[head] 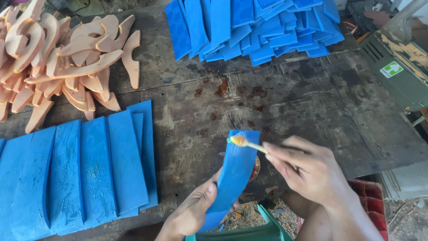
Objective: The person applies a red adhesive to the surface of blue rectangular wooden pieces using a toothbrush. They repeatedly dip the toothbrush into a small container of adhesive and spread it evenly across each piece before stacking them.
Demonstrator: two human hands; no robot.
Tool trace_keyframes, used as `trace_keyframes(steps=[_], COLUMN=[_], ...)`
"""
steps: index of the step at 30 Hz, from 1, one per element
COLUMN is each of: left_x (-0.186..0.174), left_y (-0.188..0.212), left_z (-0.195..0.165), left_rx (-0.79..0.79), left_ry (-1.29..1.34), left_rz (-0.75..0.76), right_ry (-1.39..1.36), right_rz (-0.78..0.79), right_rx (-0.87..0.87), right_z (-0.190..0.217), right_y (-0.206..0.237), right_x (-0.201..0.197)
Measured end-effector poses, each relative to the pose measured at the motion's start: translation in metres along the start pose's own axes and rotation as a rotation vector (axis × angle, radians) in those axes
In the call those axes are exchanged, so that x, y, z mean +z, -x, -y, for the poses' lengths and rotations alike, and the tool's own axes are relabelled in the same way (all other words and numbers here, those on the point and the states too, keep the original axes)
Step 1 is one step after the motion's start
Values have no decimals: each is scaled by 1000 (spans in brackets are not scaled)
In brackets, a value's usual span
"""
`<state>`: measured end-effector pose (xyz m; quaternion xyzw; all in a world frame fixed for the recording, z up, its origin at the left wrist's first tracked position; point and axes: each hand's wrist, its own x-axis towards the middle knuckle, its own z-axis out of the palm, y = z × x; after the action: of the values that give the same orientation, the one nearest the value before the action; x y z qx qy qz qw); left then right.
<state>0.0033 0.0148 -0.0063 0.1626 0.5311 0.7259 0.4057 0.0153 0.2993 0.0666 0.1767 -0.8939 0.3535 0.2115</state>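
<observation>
One label shows: a small, roughly square sticker (391,69) in white and bright green, stuck slightly askew on the top face of a worn olive-green metal box (401,71) at the far right, just beside the edge of the counter (312,102). The box's paint around it is chipped and rust-stained, and a row of narrow vent slots lies just left of the sticker; no packages, signs or screens show anywhere else in the head view
</observation>
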Motion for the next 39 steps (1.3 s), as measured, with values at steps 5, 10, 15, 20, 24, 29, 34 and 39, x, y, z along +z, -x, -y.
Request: trace_keyframes(steps=[5,10,15,20,24,29,34,39], left_x=[0,0,-2,-2,0,-1,-1,-1], left_y=[-3,-1,1,2,2,-1,0,1], left_z=[4,5,3,0,0,4,8,7], left_rx=[35,0,92,101,36,38,61,14], left_ry=[74,231,339,400,433,394,425,376], left_rz=[-22,-85,6,38,-15,-50,62,-5], right_ry=[158,-86,180,-52,100,192,193,-72], right_rz=[-113,35,-32,-78,38,-231,-47,170], right_rx=[152,115,214,6,117,75,47,142], right_z=[11,17,6,4,4,6,17,10], right_y=[-1,2,4,6,1,-2,0,0], right_x=[-1,1,-8,-5,-5,-13,-10,-15])
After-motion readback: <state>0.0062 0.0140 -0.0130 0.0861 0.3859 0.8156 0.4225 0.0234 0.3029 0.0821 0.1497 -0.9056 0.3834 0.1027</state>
